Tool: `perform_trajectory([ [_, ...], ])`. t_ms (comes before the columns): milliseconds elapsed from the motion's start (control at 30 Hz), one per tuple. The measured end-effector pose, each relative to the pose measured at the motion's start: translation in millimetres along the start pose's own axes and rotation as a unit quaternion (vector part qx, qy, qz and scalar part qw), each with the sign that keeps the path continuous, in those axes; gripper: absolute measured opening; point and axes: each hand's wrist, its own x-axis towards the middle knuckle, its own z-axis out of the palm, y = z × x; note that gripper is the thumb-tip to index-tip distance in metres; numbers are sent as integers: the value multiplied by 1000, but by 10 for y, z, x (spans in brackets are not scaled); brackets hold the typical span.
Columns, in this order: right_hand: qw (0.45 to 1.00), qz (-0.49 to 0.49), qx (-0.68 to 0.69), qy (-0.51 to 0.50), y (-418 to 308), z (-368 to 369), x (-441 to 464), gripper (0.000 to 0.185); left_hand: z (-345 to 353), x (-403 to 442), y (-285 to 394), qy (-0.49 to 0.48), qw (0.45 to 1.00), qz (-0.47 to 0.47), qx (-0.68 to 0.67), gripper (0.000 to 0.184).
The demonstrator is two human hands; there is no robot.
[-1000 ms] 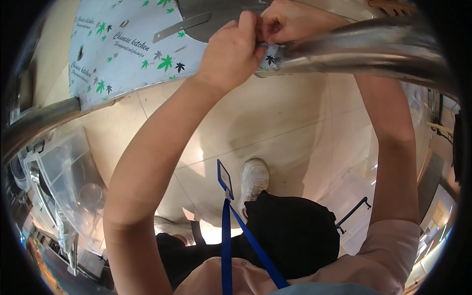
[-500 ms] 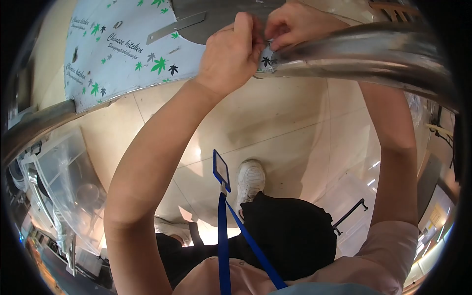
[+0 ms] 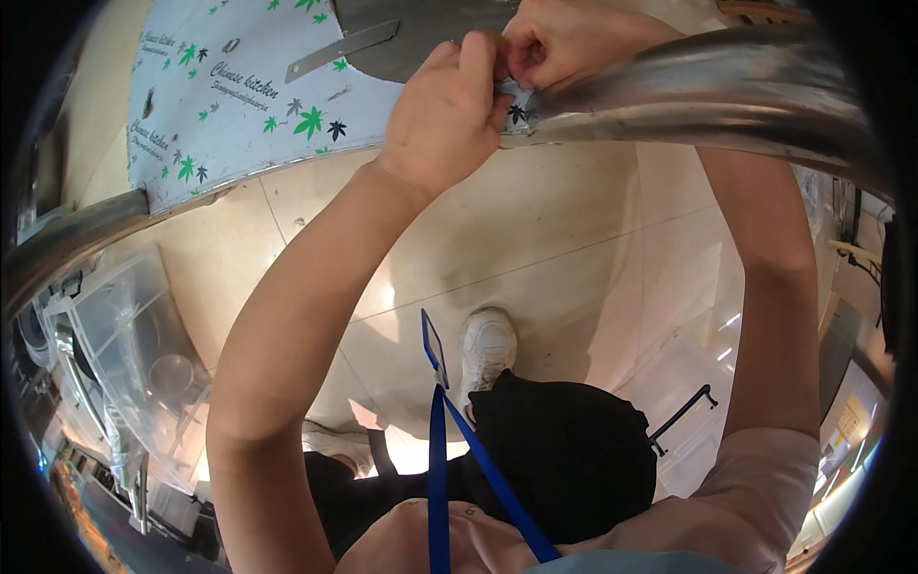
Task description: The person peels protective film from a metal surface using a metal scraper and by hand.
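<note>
A sheet covered in white film printed with leaves (image 3: 220,115) lies at the top left, with a bare grey area (image 3: 382,67) beside it. My left hand (image 3: 445,110) is closed at the sheet's right end, its fingertips curled away from view. Almost touching it, my right hand (image 3: 559,43) is pinched closed over the same spot. Whatever is between the fingers of either hand is hidden. A scrap of the printed film shows just below them. Left of my left hand, a flat metal strip with a hole (image 3: 342,51) rests across the film and the grey area.
A thick shiny metal tube (image 3: 708,96) runs right from the sheet, under my right forearm, and another tube (image 3: 81,234) extends left. Clear plastic bins (image 3: 134,354) stand at the left. A blue lanyard with a badge (image 3: 434,349) hangs over the tiled floor (image 3: 564,249).
My right hand has shifted slightly left and its fingers have drawn together. My left hand has dipped a little. The badge has swung and turned more edge-on.
</note>
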Motion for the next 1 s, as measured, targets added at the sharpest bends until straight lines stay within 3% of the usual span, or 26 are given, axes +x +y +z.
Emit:
perform_trajectory([
  [167, 1000, 19, 10, -6, -99, -40, -26, 18, 40, 25, 16, -43, 997, -70, 13, 33],
  [333, 995, 36, 56, -70, -190, -153, -48, 17, -123, -31, 78, -92, 987, -74, -112, 33],
  [433, 960, 70, 264, 58, -29, -57, -190, 17, -157, -95, 72, -71, 983, -102, -134, 34],
  [533, 965, 47, 208, 151, 187, -15, -201, 17, -82, -92, 72, -16, 990, -92, -103, 35],
  [633, 970, 122, 168, 127, 239, 114, -236, 18, -17, -4, 31, 12, 998, -32, -51, 37],
  [733, 968, 114, 173, 139, 278, 158, -267, 20, -36, 48, 25, -36, 999, -21, -16, 38],
  [800, 956, 67, 168, 232, 521, 264, -258, 21, -87, 75, 39, -107, 994, -30, 15, 39],
  [833, 946, 42, 163, 278, 671, 348, -253, 22, -127, 60, 55, -125, 992, -26, -8, 38],
  [867, 920, 76, 222, 314, 806, 466, -296, 24, -171, 19, 88, -143, 989, -21, -31, 38],
  [933, 796, 9, 437, 419, 945, 863, -484, 19, -238, -76, 97, -155, 985, -10, -70, 36],
  [1000, 744, 44, 403, 531, 716, 1057, -608, 14, -279, -176, 58, -140, 985, 0, -100, 33],
])
